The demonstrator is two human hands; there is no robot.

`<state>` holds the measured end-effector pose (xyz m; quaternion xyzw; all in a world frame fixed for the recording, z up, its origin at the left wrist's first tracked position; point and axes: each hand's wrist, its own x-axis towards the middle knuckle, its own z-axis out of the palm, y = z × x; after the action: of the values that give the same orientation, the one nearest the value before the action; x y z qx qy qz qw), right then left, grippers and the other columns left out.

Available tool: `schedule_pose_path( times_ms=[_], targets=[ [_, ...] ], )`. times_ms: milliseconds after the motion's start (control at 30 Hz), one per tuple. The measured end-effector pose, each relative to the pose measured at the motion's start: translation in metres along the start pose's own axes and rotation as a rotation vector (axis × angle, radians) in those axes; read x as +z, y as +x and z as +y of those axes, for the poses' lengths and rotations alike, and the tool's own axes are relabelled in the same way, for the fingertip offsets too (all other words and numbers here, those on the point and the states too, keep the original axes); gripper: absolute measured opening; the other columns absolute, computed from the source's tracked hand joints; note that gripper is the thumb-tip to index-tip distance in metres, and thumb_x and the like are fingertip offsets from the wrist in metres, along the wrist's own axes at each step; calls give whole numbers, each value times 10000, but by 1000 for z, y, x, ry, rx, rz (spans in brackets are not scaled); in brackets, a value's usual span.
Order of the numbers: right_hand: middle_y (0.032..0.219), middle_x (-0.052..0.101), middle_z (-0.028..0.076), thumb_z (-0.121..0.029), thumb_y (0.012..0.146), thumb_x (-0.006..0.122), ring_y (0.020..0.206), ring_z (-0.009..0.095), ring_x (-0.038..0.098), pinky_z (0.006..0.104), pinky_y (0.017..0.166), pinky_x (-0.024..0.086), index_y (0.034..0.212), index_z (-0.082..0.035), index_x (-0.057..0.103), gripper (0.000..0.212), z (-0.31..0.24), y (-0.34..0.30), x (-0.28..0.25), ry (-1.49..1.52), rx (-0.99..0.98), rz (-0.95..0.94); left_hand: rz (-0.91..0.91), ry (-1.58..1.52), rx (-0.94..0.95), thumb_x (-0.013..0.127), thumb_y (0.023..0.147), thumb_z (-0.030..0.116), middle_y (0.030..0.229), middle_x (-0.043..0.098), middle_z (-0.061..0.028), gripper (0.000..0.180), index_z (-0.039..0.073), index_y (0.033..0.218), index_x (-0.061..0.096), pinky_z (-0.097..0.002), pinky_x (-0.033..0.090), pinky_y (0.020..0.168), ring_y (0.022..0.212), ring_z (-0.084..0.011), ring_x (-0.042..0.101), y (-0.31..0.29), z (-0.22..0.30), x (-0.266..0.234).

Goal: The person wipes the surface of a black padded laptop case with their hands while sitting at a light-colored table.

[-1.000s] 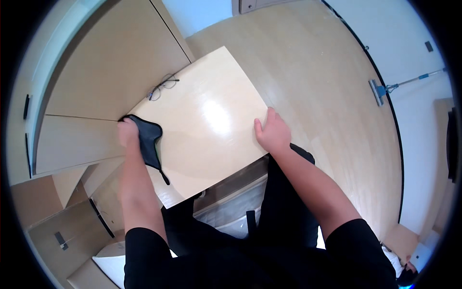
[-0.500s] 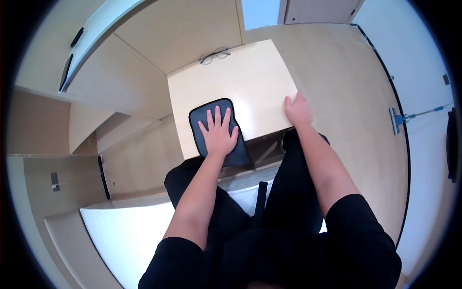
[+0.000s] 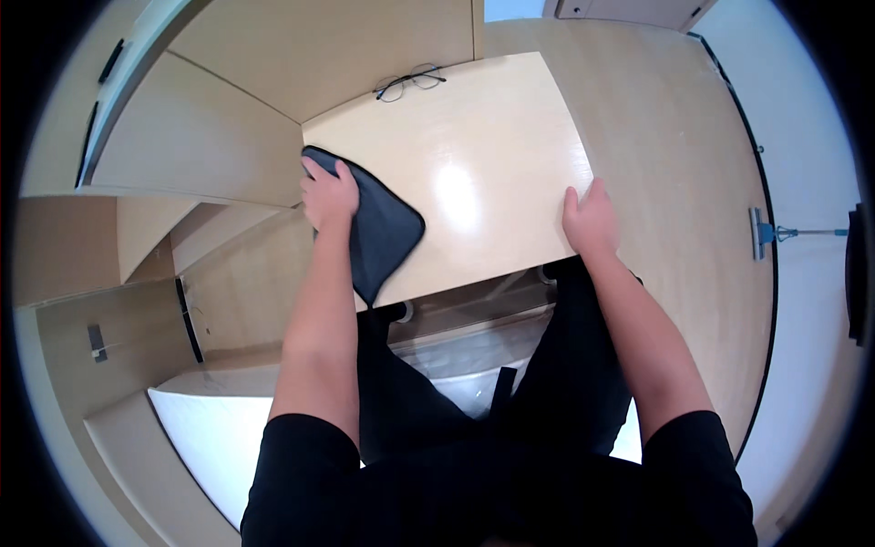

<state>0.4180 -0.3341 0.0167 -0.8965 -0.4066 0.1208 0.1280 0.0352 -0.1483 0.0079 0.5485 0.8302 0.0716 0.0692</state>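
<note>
The person sits close to a small pale wooden table [image 3: 501, 155], both arms stretched out over it. The left hand [image 3: 330, 196] is on a dark grey cloth [image 3: 387, 228] with black edging, which lies at the table's left side, one corner pointing toward the near edge. That grip has its fingers bent over the cloth at the table's left edge; from where I stand I can't quite tell whether it pinches or just presses. The right hand [image 3: 592, 219] has its grip closed around the table's right edge, thumb on top. A pair of glasses [image 3: 410, 82] sits along the far edge, beside the cupboard [image 3: 205, 137].
</note>
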Motion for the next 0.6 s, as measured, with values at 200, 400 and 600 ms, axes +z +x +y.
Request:
schedule_pose_path(
  times_ms=[200, 400, 600],
  targets=[
    [1168, 689, 251, -442, 985, 622, 1064, 453, 681, 553, 876, 555, 1344, -3, 525, 576, 3, 1, 1, 6, -76, 1, 95, -7, -167, 488, 1009, 544, 1382, 609, -290, 692, -36, 1387, 484, -563, 535, 1025, 1249, -441, 648, 105, 43, 14],
    [1114, 691, 247, -430, 977, 633, 1011, 459, 687, 561, 853, 558, 1367, 11, 509, 602, 5, 0, 2, 35, -123, 58, 113, 37, -289, 483, 978, 580, 1412, 603, -256, 803, -70, 1450, 468, -543, 497, 1054, 1285, -408, 625, 115, 66, 19],
    [1110, 697, 234, -438, 973, 634, 998, 443, 700, 567, 812, 570, 1312, -14, 527, 553, 2, -1, -2, 26, -85, 23, 113, 205, 114, 412, 1040, 603, 1746, 259, -144, 757, 190, 1668, 322, -704, 212, 1223, 1596, -424, 228, 37, 75, 25]
  ],
)
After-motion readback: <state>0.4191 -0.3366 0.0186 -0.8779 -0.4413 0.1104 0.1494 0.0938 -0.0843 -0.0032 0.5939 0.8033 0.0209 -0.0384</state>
